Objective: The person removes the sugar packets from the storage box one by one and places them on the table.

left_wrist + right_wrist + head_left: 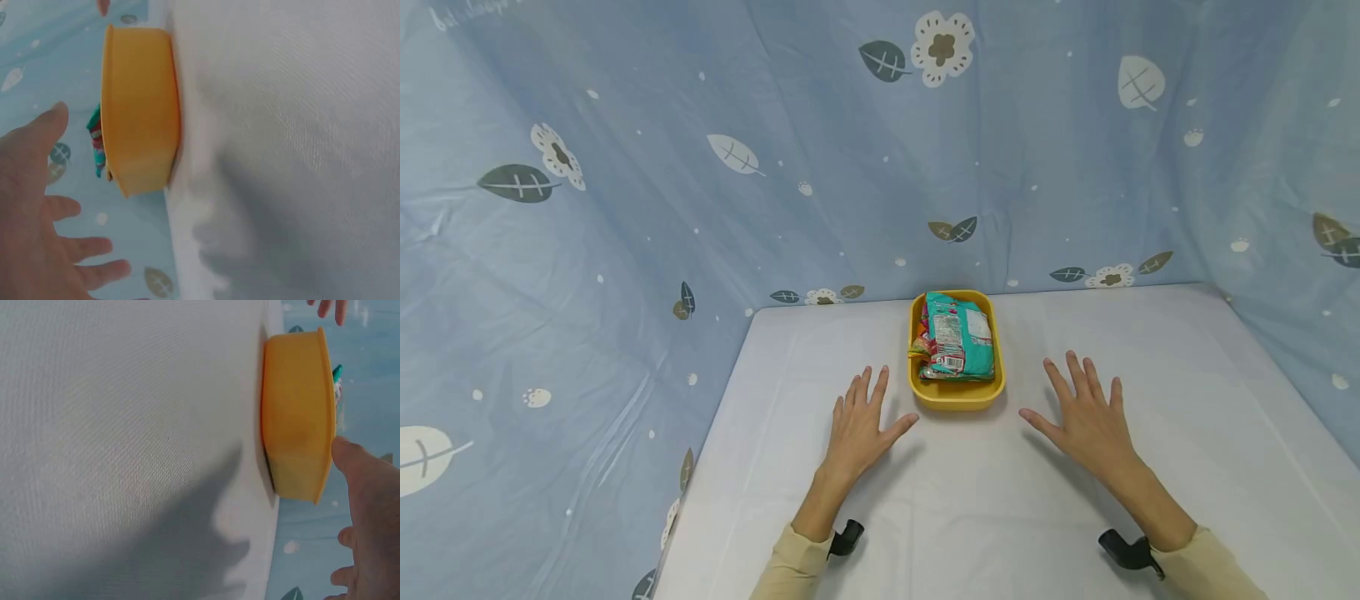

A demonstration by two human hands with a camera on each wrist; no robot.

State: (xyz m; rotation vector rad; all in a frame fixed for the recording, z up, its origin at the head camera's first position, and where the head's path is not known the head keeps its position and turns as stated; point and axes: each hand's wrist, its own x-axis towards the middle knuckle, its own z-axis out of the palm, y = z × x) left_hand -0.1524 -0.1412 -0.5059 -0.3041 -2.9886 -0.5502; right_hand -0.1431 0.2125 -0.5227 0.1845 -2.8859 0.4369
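A yellow plastic bin [957,400] stands on the white table, near its back edge. In it lies a teal snack bag [976,354] with printed labels, and smaller orange and red packets [921,343] show at its left side. My left hand [856,437] hovers over the table to the left of the bin, fingers spread, holding nothing. On the other side my right hand [1092,429] is likewise spread and bare, apart from the bin. Both wrist views show the bin's yellow side wall [140,106] beyond the thumb.
The white-covered table [970,508] meets a blue curtain [820,167] with leaf and flower prints at its back and left side. Black wrist mounts [1127,550] sit at both cuffs. Shadows of the hands fall on the cloth.
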